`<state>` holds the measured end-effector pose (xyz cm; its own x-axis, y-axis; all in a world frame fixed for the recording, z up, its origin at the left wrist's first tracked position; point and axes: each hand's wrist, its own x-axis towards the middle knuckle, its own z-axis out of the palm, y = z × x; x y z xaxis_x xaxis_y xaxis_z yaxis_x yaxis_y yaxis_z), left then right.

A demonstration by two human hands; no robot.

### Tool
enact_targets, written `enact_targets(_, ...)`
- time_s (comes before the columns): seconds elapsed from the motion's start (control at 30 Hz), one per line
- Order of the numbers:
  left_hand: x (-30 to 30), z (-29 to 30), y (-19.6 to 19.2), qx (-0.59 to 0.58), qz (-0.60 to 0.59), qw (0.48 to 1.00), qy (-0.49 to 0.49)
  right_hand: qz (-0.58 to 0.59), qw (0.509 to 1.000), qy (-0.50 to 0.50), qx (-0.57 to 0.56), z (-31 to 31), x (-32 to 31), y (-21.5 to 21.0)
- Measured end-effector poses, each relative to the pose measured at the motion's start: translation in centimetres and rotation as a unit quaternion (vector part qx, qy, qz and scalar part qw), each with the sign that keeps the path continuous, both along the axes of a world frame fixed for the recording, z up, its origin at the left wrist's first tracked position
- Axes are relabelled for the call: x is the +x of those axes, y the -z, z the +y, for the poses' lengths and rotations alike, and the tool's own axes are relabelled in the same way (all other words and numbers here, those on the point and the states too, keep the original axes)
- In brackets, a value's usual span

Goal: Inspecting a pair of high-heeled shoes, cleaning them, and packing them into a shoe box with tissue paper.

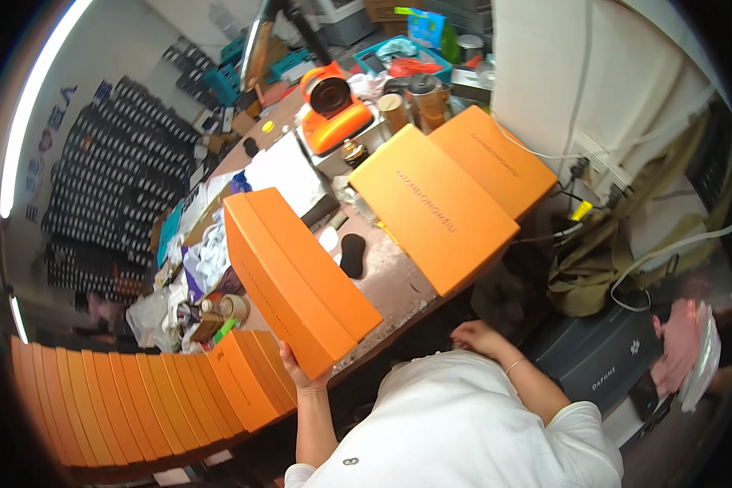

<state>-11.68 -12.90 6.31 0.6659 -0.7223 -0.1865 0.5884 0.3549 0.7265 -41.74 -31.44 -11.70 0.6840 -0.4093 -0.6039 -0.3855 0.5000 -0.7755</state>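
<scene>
one orange box (297,272), long and flat with its lid on, is held tilted on edge above the near edge of the worktable (390,281), its lower corner gripped from beneath by the left hand (299,370), whose fingers are wrapped shut on that corner. just left of it, a row of matching orange boxes (138,398) stands on edge, packed side by side and curving away to the left rim. the right hand (476,333) hangs low in front of the table edge, apart from the box, touching nothing that can be made out; whether its fingers are curled or spread cannot be told. on the table beyond the held box lie a small black oval pad (352,254) and a white sheet (289,172), and farther right two more flat orange boxes (447,191) lie overlapping, lids up. behind them stands an orange machine (332,106) on a grey base, with cups and jars close by. loose packaging and tape rolls (220,309) clutter the left side of the table. on the right, an olive bag (602,260) slumps beside a dark grey box (602,358).
</scene>
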Motion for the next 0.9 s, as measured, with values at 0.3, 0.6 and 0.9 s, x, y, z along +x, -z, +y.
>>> enact_targets(0.3, -3.0, 11.4, 2.9, 0.074, 0.097, 0.989, -0.084, 0.076, 0.797, -0.053, -0.597, -7.6, 24.1, 0.5)
enact_targets(0.6, -1.4, 19.1, 5.0, 0.087, 0.184, 0.975, -0.091, 0.238, 0.803, -0.102, -0.537, -8.7, 32.0, 3.6)
enact_targets(0.9, 3.8, 14.4, 4.6, 0.176, 0.084, 0.980, 0.047, 0.064, 0.868, -0.035, -0.491, -6.6, 37.3, 0.3)
